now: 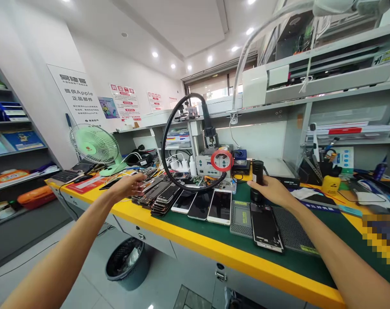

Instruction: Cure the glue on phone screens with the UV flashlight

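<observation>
My right hand (268, 189) is wrapped round a black flashlight-like cylinder (257, 169), upright just behind a detached phone screen (266, 227). That screen lies dark, partly over a grey perforated mat (240, 218). At the left, my left hand (128, 187) reaches over the bench with its fingers apart, beside stacked phone screens (152, 193); nothing shows in its grip. Between the hands three phones lie in a row: a white-edged one (183, 201), a dark one (201, 203) and another white-edged one (219, 207).
A thick black hose (162, 150) loops above the stacks, near a grey control unit (204, 164) and a red ring (222, 160). A green fan (95, 146) stands far left. Below is a bin (127, 266). Tools and a yellow bottle (330, 184) crowd the right.
</observation>
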Motion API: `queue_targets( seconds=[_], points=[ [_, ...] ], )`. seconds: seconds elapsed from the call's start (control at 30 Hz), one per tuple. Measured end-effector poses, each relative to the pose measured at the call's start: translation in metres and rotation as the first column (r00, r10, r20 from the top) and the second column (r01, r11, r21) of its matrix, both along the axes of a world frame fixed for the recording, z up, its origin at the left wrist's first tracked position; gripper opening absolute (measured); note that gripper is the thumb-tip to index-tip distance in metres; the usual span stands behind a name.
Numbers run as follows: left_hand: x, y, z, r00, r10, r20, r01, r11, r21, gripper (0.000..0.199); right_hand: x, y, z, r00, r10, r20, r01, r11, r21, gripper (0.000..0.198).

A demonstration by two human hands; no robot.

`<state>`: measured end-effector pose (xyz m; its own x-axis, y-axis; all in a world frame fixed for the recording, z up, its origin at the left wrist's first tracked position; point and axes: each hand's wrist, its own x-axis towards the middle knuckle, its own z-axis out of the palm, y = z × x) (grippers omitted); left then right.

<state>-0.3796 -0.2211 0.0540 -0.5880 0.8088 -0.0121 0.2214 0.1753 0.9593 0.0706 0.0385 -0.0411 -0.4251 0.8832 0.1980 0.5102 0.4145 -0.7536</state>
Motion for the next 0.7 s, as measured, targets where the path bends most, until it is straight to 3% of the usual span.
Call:
queue_targets(
  seconds=[0.07, 0.1, 0.17, 0.23, 0.33, 0.5, 0.6, 0.7],
  points=[
    [0.02, -0.025, -0.007, 0.987, -0.043, 0.153, 0.028, 0.995, 0.096, 0.032, -0.001, -0.003, 0.003, 1.0, -0.008, 0.022, 0.008, 1.0, 0.016, 0.064],
    [0.033, -0.036, -0.012, 0.923, -0.098, 0.373, 0.016, 0.976, 0.218, 0.036, -0.002, -0.004, 0.004, 0.999, -0.019, 0.04, 0.018, 0.999, 0.028, 0.061],
    [0.066, -0.05, -0.025, 0.71, -0.197, 0.676, -0.053, 0.943, 0.33, 0.043, -0.003, -0.005, 0.005, 0.995, -0.053, 0.086, 0.049, 0.997, 0.054, 0.056],
    [0.104, -0.05, -0.039, 0.525, -0.303, 0.796, 0.01, 0.937, 0.349, 0.048, -0.004, -0.006, 0.005, 0.99, -0.076, 0.122, 0.066, 0.994, 0.085, 0.052],
    [0.158, -0.026, -0.055, 0.342, -0.463, 0.818, 0.199, 0.886, 0.418, 0.047, -0.007, -0.009, 0.004, 0.988, -0.079, 0.135, 0.06, 0.989, 0.136, 0.049],
    [0.22, 0.042, -0.061, 0.115, -0.612, 0.782, 0.36, 0.76, 0.542, 0.05, -0.007, -0.018, 0.006, 0.991, -0.093, 0.1, 0.072, 0.977, 0.199, 0.048],
    [0.239, 0.081, -0.06, 0.039, -0.639, 0.768, 0.421, 0.708, 0.567, 0.053, -0.005, -0.021, 0.009, 0.996, -0.062, 0.057, 0.05, 0.978, 0.201, 0.048],
    [0.251, 0.113, -0.057, 0.025, -0.676, 0.737, 0.471, 0.658, 0.587, 0.053, -0.001, -0.018, 0.01, 1.0, 0.001, -0.001, -0.001, 0.982, 0.188, 0.045]
  ],
)
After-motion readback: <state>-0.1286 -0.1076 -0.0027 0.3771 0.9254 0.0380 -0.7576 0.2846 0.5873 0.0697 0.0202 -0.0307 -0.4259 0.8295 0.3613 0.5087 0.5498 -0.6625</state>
